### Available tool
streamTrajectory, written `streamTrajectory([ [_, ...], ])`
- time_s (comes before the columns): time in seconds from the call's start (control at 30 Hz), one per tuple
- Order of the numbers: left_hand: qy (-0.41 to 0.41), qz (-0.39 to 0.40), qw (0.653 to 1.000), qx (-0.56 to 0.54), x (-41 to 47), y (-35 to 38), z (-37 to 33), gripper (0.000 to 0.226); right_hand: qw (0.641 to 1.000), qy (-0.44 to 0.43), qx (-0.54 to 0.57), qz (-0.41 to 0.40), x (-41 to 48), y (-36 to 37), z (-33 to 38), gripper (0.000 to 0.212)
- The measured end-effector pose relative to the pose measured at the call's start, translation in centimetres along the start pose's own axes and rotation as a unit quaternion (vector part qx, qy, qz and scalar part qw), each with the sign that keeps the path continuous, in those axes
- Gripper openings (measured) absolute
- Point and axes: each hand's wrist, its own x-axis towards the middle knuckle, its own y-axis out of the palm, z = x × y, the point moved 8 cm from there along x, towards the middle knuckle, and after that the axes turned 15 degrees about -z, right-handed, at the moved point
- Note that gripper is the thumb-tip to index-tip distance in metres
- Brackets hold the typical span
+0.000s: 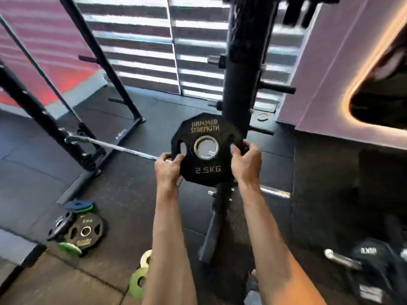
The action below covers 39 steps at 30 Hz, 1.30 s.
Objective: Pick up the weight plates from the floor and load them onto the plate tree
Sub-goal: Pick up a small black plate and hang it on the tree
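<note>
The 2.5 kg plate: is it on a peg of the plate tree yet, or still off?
Off. The 2.5 kg plate is held upright by the left hand and right hand; its centre hole shows empty.

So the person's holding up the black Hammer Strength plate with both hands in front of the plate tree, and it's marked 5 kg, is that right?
Not quite. The black Hammer Strength plate is marked 2.5 kg, not 5 kg, as the head view shows. The rest stands: the left hand and the right hand hold it up by its edges in front of the plate tree.
</note>
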Motion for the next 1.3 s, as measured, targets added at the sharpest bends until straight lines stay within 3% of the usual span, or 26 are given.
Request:
streamTrajectory([
  [0.13,0.056,0.085,0.994,0.028,-5.4,8.9,-2.5,0.016,0.999,0.01,0.011,-0.031,7.1,-8.1,-0.7,0.023],
  [0.33,0.126,0.16,0.976,0.074,-13.4,24.1,-4.2,0.017,0.995,0.026,0.016,-0.094,19.1,-18.5,-4.5,0.031],
  [0.63,0.107,0.237,0.961,0.09,-22.7,42.1,-4.2,0.013,0.985,0.057,-0.008,-0.161,33.2,-29.1,-8.6,0.035],
  [0.87,0.113,0.28,0.946,0.119,-23.3,54.0,-3.4,0.022,0.975,0.104,-0.029,-0.194,42.5,-30.6,-13.0,0.034],
  [1.1,0.13,0.306,0.931,0.151,-20.0,69.6,-4.8,0.022,0.975,0.11,-0.003,-0.194,56.5,-27.7,-14.5,0.034],
  [1.3,0.164,0.271,0.934,0.167,-15.8,78.9,-9.7,0.065,0.976,0.098,0.028,-0.19,69.1,-22.2,-12.4,0.034],
])
